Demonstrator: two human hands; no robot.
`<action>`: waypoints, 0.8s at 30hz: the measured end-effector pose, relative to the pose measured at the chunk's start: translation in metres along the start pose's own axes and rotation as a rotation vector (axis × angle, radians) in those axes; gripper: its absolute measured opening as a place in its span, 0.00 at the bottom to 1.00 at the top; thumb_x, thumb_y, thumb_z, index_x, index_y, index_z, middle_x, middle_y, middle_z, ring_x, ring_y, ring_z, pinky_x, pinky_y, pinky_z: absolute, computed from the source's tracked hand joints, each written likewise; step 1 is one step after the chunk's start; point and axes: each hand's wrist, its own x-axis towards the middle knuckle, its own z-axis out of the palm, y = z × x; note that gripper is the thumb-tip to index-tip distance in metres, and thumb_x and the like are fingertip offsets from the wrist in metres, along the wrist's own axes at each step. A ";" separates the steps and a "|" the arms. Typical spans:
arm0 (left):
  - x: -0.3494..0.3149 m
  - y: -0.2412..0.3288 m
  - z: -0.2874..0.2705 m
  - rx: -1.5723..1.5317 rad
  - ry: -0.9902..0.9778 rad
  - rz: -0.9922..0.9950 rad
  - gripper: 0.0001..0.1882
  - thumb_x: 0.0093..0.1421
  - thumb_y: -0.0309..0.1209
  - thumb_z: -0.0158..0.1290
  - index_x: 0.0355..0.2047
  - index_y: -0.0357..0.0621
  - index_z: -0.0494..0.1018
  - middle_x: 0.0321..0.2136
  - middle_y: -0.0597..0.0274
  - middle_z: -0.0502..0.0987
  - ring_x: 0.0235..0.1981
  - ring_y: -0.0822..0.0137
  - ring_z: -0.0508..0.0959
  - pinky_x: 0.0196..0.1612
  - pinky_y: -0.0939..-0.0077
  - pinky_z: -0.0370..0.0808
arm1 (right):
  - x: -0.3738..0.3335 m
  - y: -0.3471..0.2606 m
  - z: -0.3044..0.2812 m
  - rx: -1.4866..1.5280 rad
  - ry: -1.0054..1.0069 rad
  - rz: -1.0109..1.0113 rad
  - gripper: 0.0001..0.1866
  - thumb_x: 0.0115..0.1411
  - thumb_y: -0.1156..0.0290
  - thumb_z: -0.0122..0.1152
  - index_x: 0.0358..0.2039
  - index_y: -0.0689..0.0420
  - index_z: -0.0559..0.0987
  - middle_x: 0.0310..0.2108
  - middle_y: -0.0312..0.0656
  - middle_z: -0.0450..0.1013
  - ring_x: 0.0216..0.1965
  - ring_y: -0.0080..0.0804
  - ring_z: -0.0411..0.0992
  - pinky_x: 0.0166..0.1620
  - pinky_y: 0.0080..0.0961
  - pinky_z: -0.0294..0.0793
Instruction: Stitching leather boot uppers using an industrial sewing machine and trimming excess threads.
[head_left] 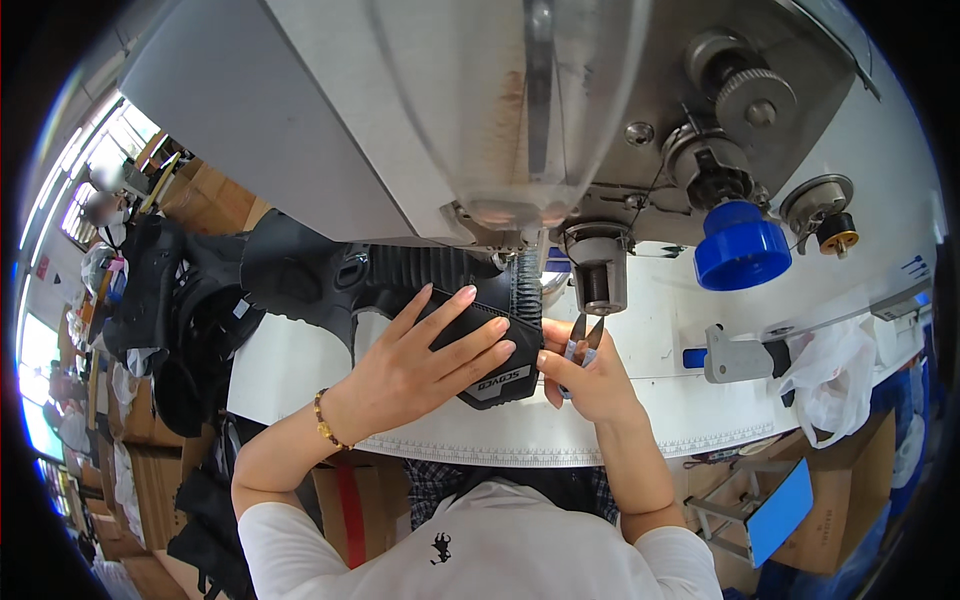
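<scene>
A black padded piece (525, 345) with a ribbed strip and a small lettered patch lies under the head of a sewing machine (340, 190). My left hand (400, 370) rests flat on it with the fingers spread, a beaded bracelet at the wrist. Thread snips (590, 348) with grey handles sit in my right hand (597, 388), blades pointing away from me. The right thumb and fingertips are also at the right edge of the black piece; whether they pinch it I cannot tell. The machine's lower parts partly hide the ribbed strip and the needle area.
A white table (660, 400) with a ruler along its curved front edge carries the work. A blue knob (742, 246) and metal thread fittings project at upper right. Further right are a grey lever (738, 355) and a plastic bag (832, 380). Black goods (165, 310) are heaped at left.
</scene>
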 end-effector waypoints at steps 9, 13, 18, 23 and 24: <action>-0.001 0.000 -0.001 0.025 0.021 -0.008 0.24 0.45 0.26 0.48 0.46 0.54 0.67 0.49 0.68 0.65 0.52 0.57 0.63 0.52 0.58 0.61 | 0.003 -0.004 0.002 -0.050 0.050 0.019 0.13 0.49 0.73 0.57 0.34 0.66 0.73 0.14 0.34 0.67 0.11 0.15 0.60 0.14 0.11 0.57; -0.002 0.000 0.000 0.025 0.041 -0.007 0.24 0.45 0.26 0.49 0.46 0.54 0.67 0.49 0.68 0.65 0.52 0.57 0.63 0.52 0.59 0.61 | 0.007 -0.001 0.007 -0.089 0.186 0.018 0.11 0.49 0.71 0.58 0.28 0.67 0.74 0.12 0.34 0.65 0.10 0.15 0.60 0.13 0.11 0.56; -0.004 -0.004 0.001 0.006 0.063 0.001 0.23 0.46 0.27 0.48 0.46 0.54 0.67 0.49 0.68 0.65 0.51 0.58 0.63 0.50 0.58 0.63 | 0.005 0.006 0.013 0.080 0.261 0.022 0.11 0.49 0.69 0.58 0.20 0.65 0.72 0.11 0.35 0.65 0.08 0.18 0.60 0.12 0.13 0.54; -0.003 -0.003 0.000 0.005 0.066 0.019 0.22 0.47 0.29 0.48 0.46 0.53 0.66 0.49 0.67 0.64 0.51 0.57 0.64 0.48 0.58 0.65 | 0.004 0.011 0.013 0.029 0.301 -0.002 0.13 0.49 0.67 0.58 0.17 0.63 0.70 0.10 0.35 0.64 0.08 0.19 0.60 0.12 0.14 0.53; -0.002 -0.003 0.000 -0.001 0.066 0.021 0.22 0.47 0.29 0.48 0.46 0.53 0.66 0.49 0.66 0.64 0.51 0.57 0.63 0.48 0.58 0.65 | 0.004 0.010 0.014 0.053 0.333 -0.012 0.13 0.49 0.67 0.58 0.17 0.63 0.71 0.10 0.35 0.64 0.08 0.19 0.61 0.11 0.14 0.53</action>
